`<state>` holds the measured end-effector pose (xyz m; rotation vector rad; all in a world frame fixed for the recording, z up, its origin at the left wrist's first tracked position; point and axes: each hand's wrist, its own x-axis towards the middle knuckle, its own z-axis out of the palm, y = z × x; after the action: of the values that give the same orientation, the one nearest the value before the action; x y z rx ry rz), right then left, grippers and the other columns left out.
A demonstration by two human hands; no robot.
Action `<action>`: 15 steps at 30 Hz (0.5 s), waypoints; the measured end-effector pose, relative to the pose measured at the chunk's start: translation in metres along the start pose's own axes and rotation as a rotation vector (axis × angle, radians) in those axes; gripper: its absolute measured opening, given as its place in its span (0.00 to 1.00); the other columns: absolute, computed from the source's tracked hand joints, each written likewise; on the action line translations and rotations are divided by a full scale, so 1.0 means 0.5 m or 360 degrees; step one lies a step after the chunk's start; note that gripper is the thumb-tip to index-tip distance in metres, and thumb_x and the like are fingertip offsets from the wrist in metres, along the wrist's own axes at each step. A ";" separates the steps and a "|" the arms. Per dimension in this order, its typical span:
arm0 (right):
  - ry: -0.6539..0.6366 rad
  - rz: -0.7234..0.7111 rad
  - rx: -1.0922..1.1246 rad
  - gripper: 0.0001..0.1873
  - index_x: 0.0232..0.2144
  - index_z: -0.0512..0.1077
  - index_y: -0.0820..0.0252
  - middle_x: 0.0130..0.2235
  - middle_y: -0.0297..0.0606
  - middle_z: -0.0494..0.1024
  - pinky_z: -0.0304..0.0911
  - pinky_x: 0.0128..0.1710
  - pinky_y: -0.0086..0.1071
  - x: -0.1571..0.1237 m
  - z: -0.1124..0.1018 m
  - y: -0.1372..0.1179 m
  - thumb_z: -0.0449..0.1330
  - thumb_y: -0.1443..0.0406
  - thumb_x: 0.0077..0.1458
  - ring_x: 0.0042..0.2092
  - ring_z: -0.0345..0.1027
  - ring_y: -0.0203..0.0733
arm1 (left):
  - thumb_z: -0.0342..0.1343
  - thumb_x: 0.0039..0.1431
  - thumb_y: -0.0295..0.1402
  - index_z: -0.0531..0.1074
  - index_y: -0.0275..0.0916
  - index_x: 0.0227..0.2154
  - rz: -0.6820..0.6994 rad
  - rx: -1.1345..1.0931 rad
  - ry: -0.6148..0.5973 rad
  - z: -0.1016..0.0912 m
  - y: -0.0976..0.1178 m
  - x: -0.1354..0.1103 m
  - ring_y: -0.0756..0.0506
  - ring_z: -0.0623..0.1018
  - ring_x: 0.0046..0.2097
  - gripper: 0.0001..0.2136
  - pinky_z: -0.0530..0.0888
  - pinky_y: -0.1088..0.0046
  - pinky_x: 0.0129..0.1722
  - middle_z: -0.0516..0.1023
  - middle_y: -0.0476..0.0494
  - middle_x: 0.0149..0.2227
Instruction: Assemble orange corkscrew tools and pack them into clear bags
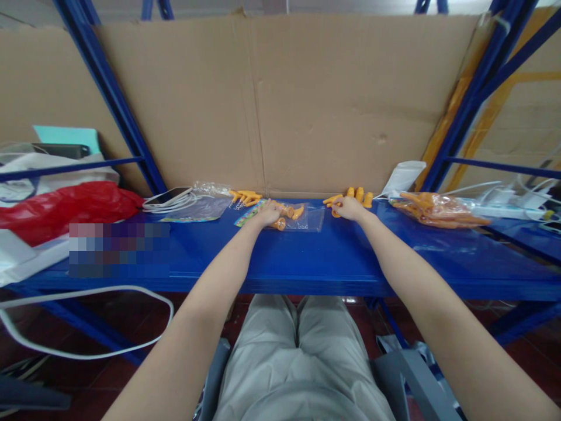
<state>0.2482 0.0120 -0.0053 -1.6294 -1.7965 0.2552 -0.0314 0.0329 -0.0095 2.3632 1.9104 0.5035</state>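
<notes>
My left hand (269,214) rests on a clear plastic bag (312,219) with a printed header, its fingers closed on the bag's left part. Several curved orange plastic pieces (298,212) lie on or in that bag; I cannot tell which. My right hand (348,207) is closed around an orange plastic piece (335,213) on the blue table, and the fingers partly cover it. Just beyond that hand stand several short orange pieces (359,194). More thin orange pieces (246,197) lie in a group behind my left hand.
A blue metal table (315,263) backs onto a cardboard panel (350,105). A flat plastic packet (199,207), white cables (169,202) and a red bag (74,207) lie left. On the right are a bag of orange pieces (438,210), a white box (405,177) and a power strip (504,209).
</notes>
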 end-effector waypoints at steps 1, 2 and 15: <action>-0.0048 -0.0038 0.0046 0.13 0.36 0.79 0.56 0.41 0.47 0.81 0.58 0.56 0.56 0.000 0.004 0.004 0.63 0.56 0.53 0.55 0.67 0.61 | 0.40 0.65 0.34 0.72 0.35 0.48 -0.0010 0.0010 0.0005 0.001 -0.001 0.001 0.40 0.71 0.59 0.18 0.67 0.66 0.58 0.73 0.35 0.57; -0.0087 -0.0066 0.0093 0.12 0.36 0.79 0.55 0.42 0.47 0.81 0.57 0.57 0.58 -0.001 0.007 0.006 0.65 0.56 0.52 0.57 0.66 0.62 | 0.40 0.65 0.34 0.72 0.35 0.48 -0.0021 0.0017 0.0010 0.001 -0.002 0.002 0.40 0.70 0.59 0.18 0.67 0.65 0.58 0.73 0.35 0.57; 0.0107 0.0037 -0.0212 0.11 0.38 0.73 0.55 0.45 0.46 0.79 0.53 0.57 0.61 -0.036 -0.006 -0.070 0.61 0.66 0.48 0.56 0.67 0.62 | 0.39 0.67 0.37 0.68 0.36 0.55 -0.0061 0.0067 -0.0015 -0.001 -0.006 -0.001 0.40 0.64 0.65 0.21 0.61 0.63 0.63 0.66 0.34 0.64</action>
<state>0.2215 -0.0126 0.0102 -1.7308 -1.7772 0.0911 -0.0345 0.0330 -0.0098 2.3447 1.9776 0.4531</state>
